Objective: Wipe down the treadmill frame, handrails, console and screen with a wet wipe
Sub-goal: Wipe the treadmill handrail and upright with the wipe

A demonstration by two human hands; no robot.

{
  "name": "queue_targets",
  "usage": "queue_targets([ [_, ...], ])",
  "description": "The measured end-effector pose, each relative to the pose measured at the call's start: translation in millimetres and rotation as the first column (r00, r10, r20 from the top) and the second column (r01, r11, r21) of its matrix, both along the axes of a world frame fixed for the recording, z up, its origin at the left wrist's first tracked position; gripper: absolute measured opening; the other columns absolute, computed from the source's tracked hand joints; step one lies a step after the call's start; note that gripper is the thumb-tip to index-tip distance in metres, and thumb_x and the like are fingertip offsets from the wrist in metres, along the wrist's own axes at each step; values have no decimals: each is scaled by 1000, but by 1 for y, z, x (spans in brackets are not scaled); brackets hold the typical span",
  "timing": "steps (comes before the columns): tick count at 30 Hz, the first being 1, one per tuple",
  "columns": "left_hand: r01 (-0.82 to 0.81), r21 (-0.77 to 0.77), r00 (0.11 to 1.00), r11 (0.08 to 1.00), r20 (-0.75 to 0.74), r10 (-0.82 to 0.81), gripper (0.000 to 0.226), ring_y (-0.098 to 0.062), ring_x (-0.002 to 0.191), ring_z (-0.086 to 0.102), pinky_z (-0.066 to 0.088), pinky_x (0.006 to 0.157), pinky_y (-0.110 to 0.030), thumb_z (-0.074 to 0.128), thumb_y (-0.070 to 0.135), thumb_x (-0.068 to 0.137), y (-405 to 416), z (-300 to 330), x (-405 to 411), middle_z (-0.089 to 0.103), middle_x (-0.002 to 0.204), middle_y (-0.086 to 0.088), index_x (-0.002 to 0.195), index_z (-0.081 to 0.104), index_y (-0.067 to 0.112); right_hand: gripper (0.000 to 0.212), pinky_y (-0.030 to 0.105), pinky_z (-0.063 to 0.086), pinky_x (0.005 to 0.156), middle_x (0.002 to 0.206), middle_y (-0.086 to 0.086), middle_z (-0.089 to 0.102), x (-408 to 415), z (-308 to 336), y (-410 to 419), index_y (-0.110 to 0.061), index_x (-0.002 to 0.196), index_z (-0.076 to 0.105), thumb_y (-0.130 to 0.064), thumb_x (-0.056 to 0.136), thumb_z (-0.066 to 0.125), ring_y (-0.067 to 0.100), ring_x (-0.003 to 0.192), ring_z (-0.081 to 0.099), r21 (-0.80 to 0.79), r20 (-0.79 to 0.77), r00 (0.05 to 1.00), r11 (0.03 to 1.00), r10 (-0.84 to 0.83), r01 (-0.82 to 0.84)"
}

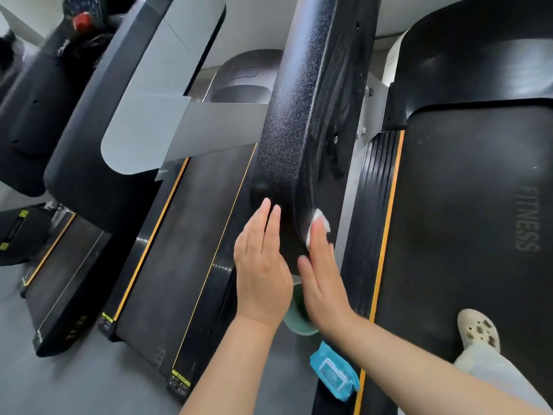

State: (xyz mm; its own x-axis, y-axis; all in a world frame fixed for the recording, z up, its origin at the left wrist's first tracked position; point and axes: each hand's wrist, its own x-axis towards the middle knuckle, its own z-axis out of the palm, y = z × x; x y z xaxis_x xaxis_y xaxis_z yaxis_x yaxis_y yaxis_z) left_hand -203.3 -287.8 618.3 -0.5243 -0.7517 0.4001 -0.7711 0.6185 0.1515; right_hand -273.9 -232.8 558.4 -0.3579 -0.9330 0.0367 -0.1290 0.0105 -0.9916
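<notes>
The right hand point(321, 265) hides most of the wipe point(319, 221); the green bin point(294, 320) is mostly hidden.

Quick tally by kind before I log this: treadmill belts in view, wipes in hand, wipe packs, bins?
Treadmill belts: 3
White wet wipe under the right hand: 1
Blue wipe pack: 1
Green bin, mostly hidden by the hands: 1
Total: 6

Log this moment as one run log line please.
step: wiping handrail end | right hand: flat, pressing wet wipe on rail side | left hand: open, flat against rail | wipes pack: below, by belt edge
</notes>
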Motion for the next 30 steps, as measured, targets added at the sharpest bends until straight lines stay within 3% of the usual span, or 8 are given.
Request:
queue_targets([
  [7,-43,-5,999,999,-9,43,50,-19,130,35,19,109,-26,33,4,86,4,1,-5,42,143,-14,136,38,6,66,23,-3,117,156,-12,4,-5,12,-21,-28,149,-2,-46,96,32,6,145,4,-93,-62,993,991,-105,99],
  [10,-47,-6,999,999,14,47,56,-20,130,34,20,109,-28,29,2,82,6,1,-6,39,145,-13,137,34,7,56,30,17,116,144,-4,38,9,-10,7,-22,145,29,-25,93,50,5,135,31,-123,-100,971,971,-219,206],
  [13,-42,-14,998,999,45,43,57,-21,130,35,22,108,-29,29,1,81,5,3,-5,39,144,-14,137,33,6,40,31,41,103,115,-10,61,-13,-10,9,-13,117,65,2,80,59,-10,112,50,-199,-56,945,931,-323,306],
  [16,-51,-12,997,999,65,51,57,-20,128,35,21,107,-29,28,2,81,5,5,-5,40,144,-13,138,32,9,37,8,42,83,97,-16,61,-46,18,9,-28,104,65,3,85,57,-14,95,53,-198,70,984,964,-167,177],
  [19,-66,3,996,998,66,66,57,-20,129,35,19,108,-28,28,4,82,7,6,-6,39,145,-12,138,32,9,43,6,41,74,94,-21,61,-64,31,3,-41,94,61,2,89,57,-9,90,54,-78,182,983,997,-2,16],
  [24,-80,28,996,996,39,79,53,-20,129,34,19,108,-26,39,3,83,9,6,-10,39,145,-13,137,39,3,26,12,42,67,77,-14,58,-67,27,-19,-30,80,52,-8,87,63,-3,74,53,46,251,944,977,-212,207],
  [27,-76,31,997,997,37,75,55,-20,129,34,21,107,-29,42,5,82,9,5,-10,39,146,-13,137,37,4,23,4,39,72,90,-10,64,-57,23,-27,-22,78,60,0,85,62,-10,80,53,32,207,913,935,-351,352],
  [30,-86,29,996,996,30,85,60,-20,129,35,22,107,-30,47,-2,78,9,4,-10,39,145,-12,137,37,5,24,4,34,95,120,-5,59,-38,13,-23,-8,109,69,-2,89,57,-3,109,50,-27,87,927,929,-365,369],
])
